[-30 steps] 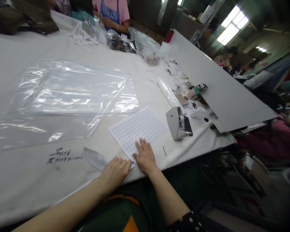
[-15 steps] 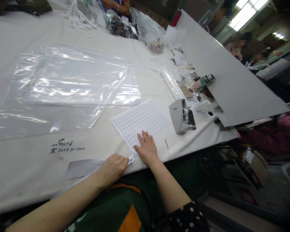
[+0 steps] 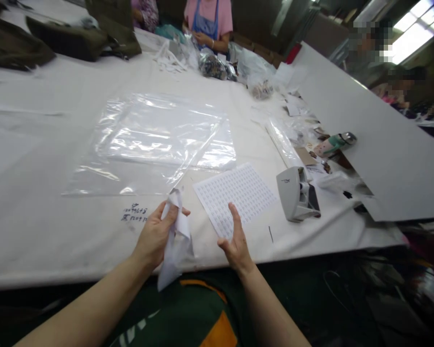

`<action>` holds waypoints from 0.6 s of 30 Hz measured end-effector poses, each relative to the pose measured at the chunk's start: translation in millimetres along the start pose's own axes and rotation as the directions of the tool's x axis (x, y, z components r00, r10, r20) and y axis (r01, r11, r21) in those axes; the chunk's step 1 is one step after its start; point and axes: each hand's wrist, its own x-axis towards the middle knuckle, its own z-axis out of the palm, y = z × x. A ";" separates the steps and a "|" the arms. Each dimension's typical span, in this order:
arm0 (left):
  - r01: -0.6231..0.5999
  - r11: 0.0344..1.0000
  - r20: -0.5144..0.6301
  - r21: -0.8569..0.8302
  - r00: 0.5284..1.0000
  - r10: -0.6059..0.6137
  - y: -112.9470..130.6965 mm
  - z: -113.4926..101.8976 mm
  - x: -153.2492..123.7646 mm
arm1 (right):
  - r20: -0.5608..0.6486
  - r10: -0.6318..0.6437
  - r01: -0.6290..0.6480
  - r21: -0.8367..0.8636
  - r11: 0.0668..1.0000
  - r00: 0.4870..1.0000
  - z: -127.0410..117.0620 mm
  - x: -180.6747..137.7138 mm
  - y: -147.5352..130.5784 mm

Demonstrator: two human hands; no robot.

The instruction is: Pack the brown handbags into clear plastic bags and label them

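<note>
My left hand is closed around a crumpled white paper strip, which hangs down over the table's front edge. To its right lies a white sheet printed with rows of small labels. My right hand is raised at the lower edge of that sheet, thumb and fingers apart, holding nothing. I cannot tell whether it touches the sheet. Just right of the sheet stands a grey tape dispenser. Clear plastic bags lie flat beyond my left hand.
Handwritten marks are on the white table cover. A bottle lies by a tilted white board at the right. Dark green garments lie at the far left. A person in a blue apron works across the table.
My left hand has lifted from the table with the white paper strip, which now hangs from it. My right hand has risen from lying flat on the label sheet. The view has shifted left.
</note>
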 end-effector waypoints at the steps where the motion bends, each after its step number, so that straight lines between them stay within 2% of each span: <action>1: 0.001 0.990 -0.040 -0.139 0.999 -0.007 5.8 1.8 2.5 | 0.089 0.009 -0.019 0.114 0.993 0.996 6.9 3.2 -15.5; 2: -0.004 0.971 -0.054 -0.240 0.998 -0.010 10.4 3.1 4.3 | 0.182 0.017 -0.055 0.209 0.976 0.983 15.1 6.8 -30.1; 4: 0.007 0.941 -0.043 -0.338 0.999 -0.023 16.7 3.9 5.4 | 0.316 0.034 -0.151 0.353 0.923 0.948 33.4 14.5 -54.1; 6: 0.014 0.943 -0.024 -0.334 0.999 -0.023 20.5 1.6 3.9 | 0.355 0.080 -0.256 0.484 0.837 0.932 51.0 21.8 -68.2; 8: -0.032 0.969 -0.016 -0.245 0.999 0.029 22.6 -3.8 2.3 | 0.344 0.172 -0.359 0.607 0.709 0.923 64.4 28.4 -74.1; 10: -0.114 0.988 0.011 -0.105 0.993 0.115 22.1 -11.8 2.8 | 0.349 0.280 -0.447 0.714 0.538 0.894 72.4 34.2 -76.2; 12: -0.207 0.978 0.045 0.034 0.978 0.206 18.8 -21.5 4.3 | 0.362 0.355 -0.489 0.780 0.391 0.862 76.3 39.8 -78.5; 13: -0.257 0.962 0.044 0.093 0.966 0.254 16.4 -26.8 4.5 | 0.357 0.377 -0.488 0.801 0.348 0.855 77.1 42.6 -79.8; 15: -0.351 0.912 0.015 0.211 0.935 0.356 11.6 -38.3 0.7 | 0.315 0.398 -0.456 0.824 0.335 0.862 76.4 48.5 -81.7; 18: -0.438 0.816 -0.009 0.377 0.879 0.476 7.5 -58.5 -19.3 | 0.263 0.405 -0.432 0.801 0.415 0.876 67.9 59.0 -78.3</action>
